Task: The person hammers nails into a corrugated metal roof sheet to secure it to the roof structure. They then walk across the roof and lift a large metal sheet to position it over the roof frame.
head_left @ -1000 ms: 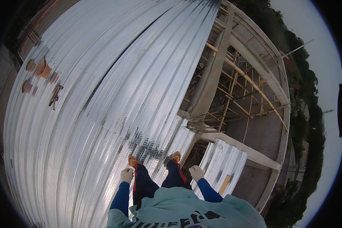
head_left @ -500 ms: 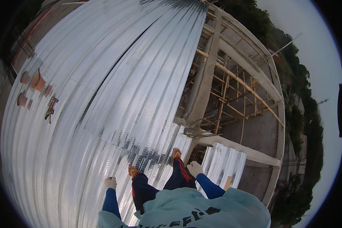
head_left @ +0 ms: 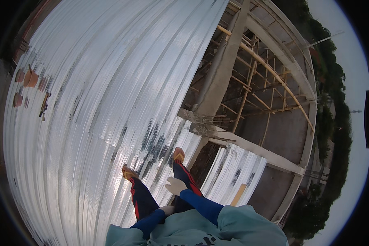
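My right hand (head_left: 176, 186), in a pale glove, hangs over my right thigh with its fingers loosely curled in and nothing seen in them. Close to my shirt is my left hand (head_left: 167, 210), low in front of my body; its fingers are mostly out of sight. My feet, in tan sandals (head_left: 129, 172), stand apart on ribbed, shiny metal decking sheets (head_left: 98, 164). Dark trousers (head_left: 143, 199) with red stripes cover my legs. Neither hand touches the decking.
Right of my feet, an opening drops beside concrete beams (head_left: 223, 69) with bamboo poles (head_left: 274, 74) below. A short decking piece (head_left: 229, 172) spans part of it, with a wooden strip (head_left: 238, 194) on top. Orange-brown buckets (head_left: 30, 78) and a dark tool (head_left: 44, 106) lie far left.
My left hand has swung in from the left to the front of my body. My right hand has moved left across my thigh. The view has shifted, and my feet appear further left.
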The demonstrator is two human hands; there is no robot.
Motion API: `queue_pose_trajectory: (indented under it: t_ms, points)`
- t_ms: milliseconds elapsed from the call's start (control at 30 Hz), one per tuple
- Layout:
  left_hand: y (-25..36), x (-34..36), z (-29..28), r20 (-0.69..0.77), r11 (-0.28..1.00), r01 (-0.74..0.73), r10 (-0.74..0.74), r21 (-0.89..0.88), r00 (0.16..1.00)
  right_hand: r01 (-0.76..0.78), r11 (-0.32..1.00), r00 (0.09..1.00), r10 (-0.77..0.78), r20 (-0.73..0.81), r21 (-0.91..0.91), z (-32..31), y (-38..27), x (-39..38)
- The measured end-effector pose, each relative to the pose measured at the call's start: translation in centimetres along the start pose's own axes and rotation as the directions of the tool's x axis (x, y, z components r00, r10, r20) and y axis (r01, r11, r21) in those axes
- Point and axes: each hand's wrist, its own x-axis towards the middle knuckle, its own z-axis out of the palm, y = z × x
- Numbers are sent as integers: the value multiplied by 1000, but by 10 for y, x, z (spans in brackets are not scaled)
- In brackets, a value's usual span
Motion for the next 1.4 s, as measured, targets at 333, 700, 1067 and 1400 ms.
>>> queue_pose_trajectory:
  t_ms: [333,700,1067,1400]
  points:
    - [114,-86,-10,-91,964,208,-225,-168,970,-205,979,979,205,2,10,-27,60,45]
    - [-141,-14,-144,-424,347,-243,-730,-906,536,-225,857,958,282,-56,464,73,178,225]
    - [-391,97,-272,-398,37,-585,-767,-810,503,-518,276,760,582,289,809,181,180,350]
    - [-435,180,-276,-126,-114,-564,-921,-818,369,-454,243,731,652,202,857,247,250,390]
